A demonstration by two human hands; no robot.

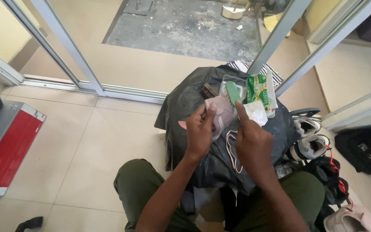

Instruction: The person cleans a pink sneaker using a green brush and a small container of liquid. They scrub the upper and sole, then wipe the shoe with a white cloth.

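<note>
Black plastic sheet (202,99) under pink shoe (223,112), sneakers (308,137) alongside

Bright, even daylight enters through the glass door panels (108,51) ahead. Shadows soft and short. Black plastic sheet (185,103) shows mild sheen, no hard glare. Centre fairly sharp; slight softness throughout. Wide-angle bending visible at frame edges.

A home's tiled entryway or porch room, by the look of it: pale floor tiles (86,141), an aluminium sliding-door frame (65,43) opening onto bare concrete (185,25), and several sneakers (308,137) heaped on the floor.
</note>
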